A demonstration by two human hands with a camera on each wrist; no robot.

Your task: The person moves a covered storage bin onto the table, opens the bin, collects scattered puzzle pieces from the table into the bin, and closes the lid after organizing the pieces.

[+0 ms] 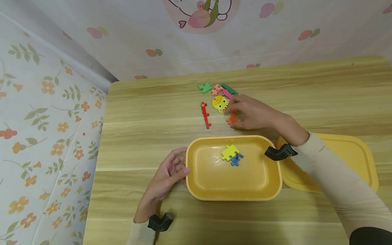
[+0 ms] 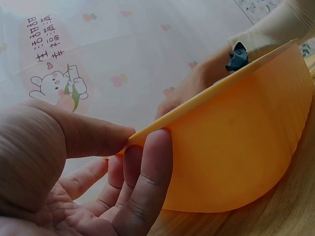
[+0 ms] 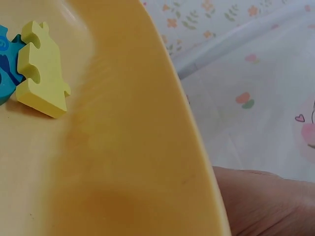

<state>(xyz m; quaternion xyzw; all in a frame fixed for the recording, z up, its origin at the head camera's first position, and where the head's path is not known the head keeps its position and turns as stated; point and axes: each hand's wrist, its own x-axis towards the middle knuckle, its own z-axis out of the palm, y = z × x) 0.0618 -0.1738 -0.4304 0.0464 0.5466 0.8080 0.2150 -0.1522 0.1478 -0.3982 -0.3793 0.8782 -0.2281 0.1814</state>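
Note:
My left hand [image 1: 168,173] pinches the left rim of a yellow plastic box [image 1: 208,194] between thumb and fingers; the left wrist view shows the thumb [image 2: 98,137] on top of the rim. Inside the box lie a yellow puzzle piece [image 1: 229,152] and a blue puzzle piece [image 1: 235,159]. Beyond the box, my right hand [image 1: 255,112] bends its thumb and fingers around an orange puzzle piece [image 1: 232,117] on the table. Whether the fingertips grip that piece cannot be made out. Beside those fingers is a yellow giraffe-head piece [image 1: 219,103].
A red notched piece [image 1: 205,115] lies left of the giraffe head. Green [image 1: 205,87], salmon [image 1: 216,90], pink [image 1: 227,93] and dark green [image 1: 229,89] pieces sit behind it. A yellow lid [image 1: 349,156] is on the wooden table [image 1: 137,136], partly under the right forearm.

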